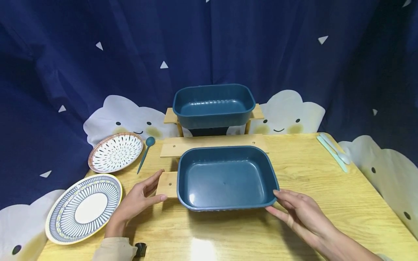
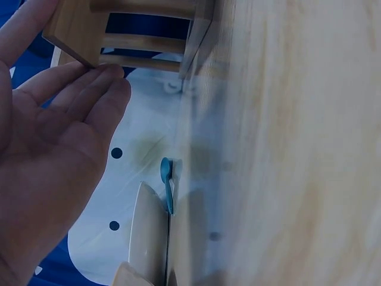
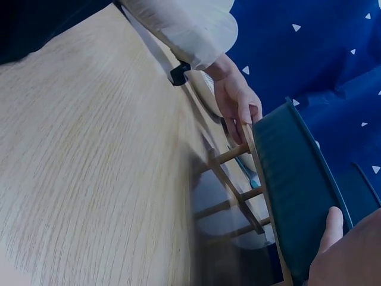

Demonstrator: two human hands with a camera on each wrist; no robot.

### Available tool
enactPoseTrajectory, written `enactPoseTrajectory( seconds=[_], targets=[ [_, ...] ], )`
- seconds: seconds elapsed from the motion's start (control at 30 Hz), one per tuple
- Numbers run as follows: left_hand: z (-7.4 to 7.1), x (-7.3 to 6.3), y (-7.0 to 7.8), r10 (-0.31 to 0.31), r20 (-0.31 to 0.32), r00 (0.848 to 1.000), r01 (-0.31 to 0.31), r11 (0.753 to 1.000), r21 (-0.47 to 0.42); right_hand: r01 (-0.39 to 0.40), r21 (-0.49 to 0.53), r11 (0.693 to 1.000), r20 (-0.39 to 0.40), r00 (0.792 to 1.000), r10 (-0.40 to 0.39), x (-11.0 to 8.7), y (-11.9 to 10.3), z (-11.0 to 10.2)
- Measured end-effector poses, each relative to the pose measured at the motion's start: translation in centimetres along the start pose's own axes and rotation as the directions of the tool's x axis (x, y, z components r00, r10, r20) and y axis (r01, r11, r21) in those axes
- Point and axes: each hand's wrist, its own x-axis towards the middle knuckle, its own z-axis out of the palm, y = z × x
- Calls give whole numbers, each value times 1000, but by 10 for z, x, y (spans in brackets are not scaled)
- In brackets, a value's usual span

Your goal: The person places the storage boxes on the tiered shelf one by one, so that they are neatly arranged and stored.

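Observation:
A tiered wooden rack (image 1: 168,184) stands on the table, and a dark blue rectangular bin (image 1: 225,183) sits on its lowest front board. My left hand (image 1: 138,197) holds that board's left end, thumb at the front edge and fingers at the back; in the left wrist view the fingers (image 2: 98,101) reach along the board. With the thumb on the rim and fingers below, my right hand (image 1: 305,214) grips the bin's front right corner. A second dark blue bin (image 1: 213,117) rests on the top board at the back. The middle board (image 1: 213,142) carries nothing.
To the left lie a speckled plate (image 1: 115,152) and a blue-patterned oval plate (image 1: 86,210), with a teal spoon (image 1: 146,152) beside them. At the far right are a mint-coloured utensil (image 1: 332,154) and a white spoon (image 1: 336,149). A navy curtain (image 1: 209,43) hangs behind.

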Motion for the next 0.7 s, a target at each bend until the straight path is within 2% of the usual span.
enactPoseTrajectory(
  seconds=[0.33, 0.57, 0.7],
  targets=[
    [0, 1, 2, 4, 5, 1000, -4, 1000, -13, 12, -35, 999, 33, 999, -11, 1, 2, 5],
    [0, 0, 4, -8, -3, 1000, 8, 1000, -13, 4, -17, 1000, 71, 997, -3, 1, 2, 7],
    [0, 0, 4, -12, -6, 1000, 12, 1000, 9, -13, -1, 1000, 53, 998, 13, 1, 2, 8]
  ],
)
